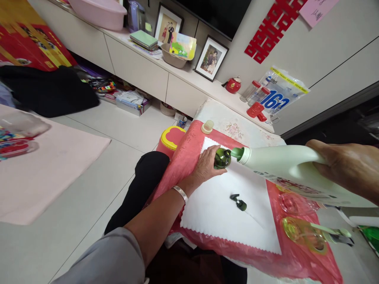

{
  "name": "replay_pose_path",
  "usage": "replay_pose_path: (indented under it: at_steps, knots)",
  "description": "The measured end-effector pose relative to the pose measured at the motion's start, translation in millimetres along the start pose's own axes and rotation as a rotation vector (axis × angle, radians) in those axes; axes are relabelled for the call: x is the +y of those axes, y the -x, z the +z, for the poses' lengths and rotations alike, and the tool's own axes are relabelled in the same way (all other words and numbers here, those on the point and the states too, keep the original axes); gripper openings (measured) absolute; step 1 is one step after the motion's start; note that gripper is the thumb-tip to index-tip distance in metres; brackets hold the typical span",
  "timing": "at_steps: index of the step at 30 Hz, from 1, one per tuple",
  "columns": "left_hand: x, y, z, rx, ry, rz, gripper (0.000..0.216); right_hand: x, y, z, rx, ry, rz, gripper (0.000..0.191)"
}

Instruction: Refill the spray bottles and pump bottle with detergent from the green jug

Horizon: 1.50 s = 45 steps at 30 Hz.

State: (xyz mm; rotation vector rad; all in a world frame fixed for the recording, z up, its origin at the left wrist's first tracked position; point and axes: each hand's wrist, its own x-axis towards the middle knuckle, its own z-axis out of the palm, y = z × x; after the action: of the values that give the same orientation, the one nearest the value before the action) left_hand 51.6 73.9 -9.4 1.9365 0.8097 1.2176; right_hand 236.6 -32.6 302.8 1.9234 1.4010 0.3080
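My left hand is wrapped round a small dark green bottle standing on a white scallop-edged mat. My right hand grips the handle of a large pale green jug, tilted on its side. The jug's green spout meets or nearly meets the small bottle's mouth; whether liquid is flowing I cannot make out. On the mat lies a dark green pump head with a thin clear tube. A pale cap rests at the mat's far corner.
Red plastic sheeting covers the table under the mat. At the right lie a yellow transparent bottle and a pink transparent bottle. A pink and yellow stool stands left of the table. Behind is a low cabinet holding frames and jars.
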Motion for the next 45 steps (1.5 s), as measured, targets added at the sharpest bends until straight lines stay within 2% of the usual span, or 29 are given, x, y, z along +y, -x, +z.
replay_pose_path:
  at_steps: [13, 28, 38, 45]
  knots:
    - [-1.3, -0.4, 0.5, 0.006, -0.006, 0.014, 0.098, 0.9, -0.5, 2.2, -0.014, 0.024, 0.003, 0.007]
    - [-1.1, 0.2, 0.7, 0.003, -0.003, 0.008, 0.098, 2.8, -0.5, 3.0, 0.044, -0.023, -0.013, 0.008]
    - [-1.3, 0.1, 0.8, 0.004, -0.006, 0.013, 0.097, -4.2, -0.4, -4.9, -0.016, -0.008, 0.013, 0.005]
    - [-0.4, -0.4, 0.0, -0.001, 0.002, 0.005, 0.098, -1.5, 0.6, -2.9, 0.031, -0.042, -0.005, 0.005]
